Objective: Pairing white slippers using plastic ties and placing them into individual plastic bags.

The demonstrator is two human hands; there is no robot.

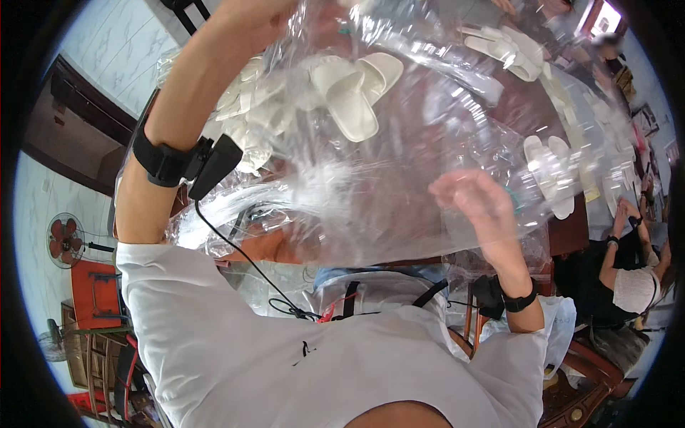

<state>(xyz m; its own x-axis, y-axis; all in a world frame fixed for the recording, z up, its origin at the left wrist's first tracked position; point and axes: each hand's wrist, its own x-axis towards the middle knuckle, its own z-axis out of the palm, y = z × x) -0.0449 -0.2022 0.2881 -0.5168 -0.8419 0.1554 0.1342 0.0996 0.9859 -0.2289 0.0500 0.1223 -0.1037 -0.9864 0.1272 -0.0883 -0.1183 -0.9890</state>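
Note:
A large clear plastic bag [399,185] is stretched out in front of me, blurred by motion. My left hand [275,16] is raised at the top edge, closed on the bag's upper part; its fingers are partly cut off and smeared. Film covers my right hand [474,203], which shows through with its fingers loosely apart; I cannot tell whether it is inside the bag or behind it. Beneath the film, a pair of white slippers [349,100] lies near the middle of the table. Another white pair [549,175] lies to the right of my right hand.
More white slippers [506,51] lie at the far right of the brown table [571,228]. Crumpled clear film [207,221] is heaped at the near left. At the right sits another person [635,285]. A fan [64,240] and a red chair [96,294] stand left.

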